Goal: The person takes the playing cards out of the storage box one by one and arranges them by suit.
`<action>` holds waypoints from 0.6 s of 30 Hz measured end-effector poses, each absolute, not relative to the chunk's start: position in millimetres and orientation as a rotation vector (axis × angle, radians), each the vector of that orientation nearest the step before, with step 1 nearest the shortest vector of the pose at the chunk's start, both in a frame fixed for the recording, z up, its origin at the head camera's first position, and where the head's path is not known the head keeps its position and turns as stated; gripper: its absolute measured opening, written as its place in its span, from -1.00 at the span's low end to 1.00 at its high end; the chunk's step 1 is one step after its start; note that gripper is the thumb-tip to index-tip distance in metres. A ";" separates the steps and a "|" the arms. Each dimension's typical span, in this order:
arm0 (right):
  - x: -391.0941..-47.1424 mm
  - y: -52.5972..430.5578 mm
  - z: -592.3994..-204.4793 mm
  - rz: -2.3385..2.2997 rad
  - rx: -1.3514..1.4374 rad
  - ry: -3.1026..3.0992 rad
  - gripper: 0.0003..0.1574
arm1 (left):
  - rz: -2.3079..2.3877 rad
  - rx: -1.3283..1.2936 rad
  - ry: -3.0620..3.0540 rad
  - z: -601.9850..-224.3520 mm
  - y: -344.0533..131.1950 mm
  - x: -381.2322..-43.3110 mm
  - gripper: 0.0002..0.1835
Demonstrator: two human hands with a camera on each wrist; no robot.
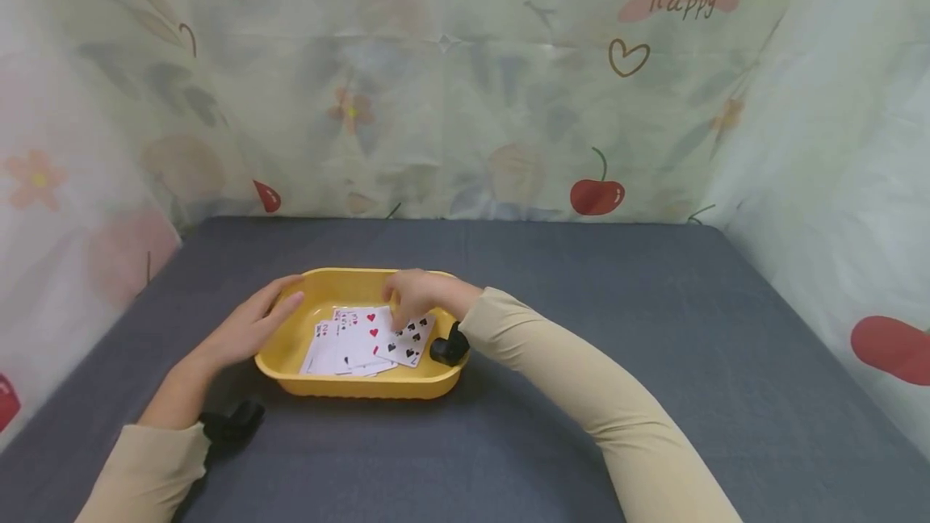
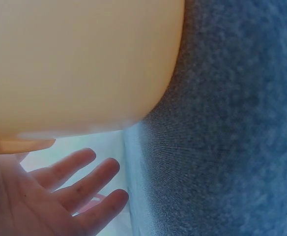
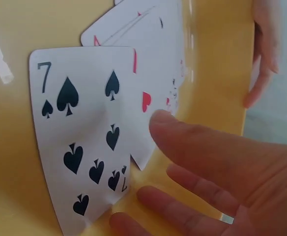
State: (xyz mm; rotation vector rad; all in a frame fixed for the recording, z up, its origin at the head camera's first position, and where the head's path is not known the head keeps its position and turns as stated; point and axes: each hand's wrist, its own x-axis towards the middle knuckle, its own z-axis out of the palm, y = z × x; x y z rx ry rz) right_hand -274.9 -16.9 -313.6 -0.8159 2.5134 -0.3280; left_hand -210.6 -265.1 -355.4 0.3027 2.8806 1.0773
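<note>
A yellow plastic tray (image 1: 378, 387) stands on the dark cloth with several playing cards (image 1: 336, 349) overlapping inside. On the right side of the pile lies a seven of spades (image 3: 92, 123), face up, partly over a hearts card (image 3: 142, 123). My left hand (image 1: 250, 325) is at the tray's left rim, thumb near the edge; in the left wrist view its fingers (image 2: 92, 184) spread loosely outside the wall. Over the cards, my right hand (image 1: 421, 293) reaches down into the tray. Its thumb (image 3: 197, 142) and fingers stand apart, nothing pinched between them; whether the fingertips touch a card is unclear.
Dark grey cloth (image 1: 617, 305) covers the table around the tray. A patterned curtain (image 1: 450, 103) hangs behind the table, with more at both sides. Black wrist straps (image 1: 232, 422) sit on both forearms; the right one hangs over the tray's right end.
</note>
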 end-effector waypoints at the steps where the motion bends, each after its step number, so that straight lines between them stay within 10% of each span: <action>1: -274.3 -17.5 -314.8 -0.320 -0.820 2.506 -0.34 | 1.079 0.302 2.879 -355.4 -264.9 -210.5 -0.34; 18: -267.8 -30.3 -332.2 -0.284 -0.865 2.470 -0.15 | 1.087 0.291 2.875 -354.0 -264.1 -208.2 -0.34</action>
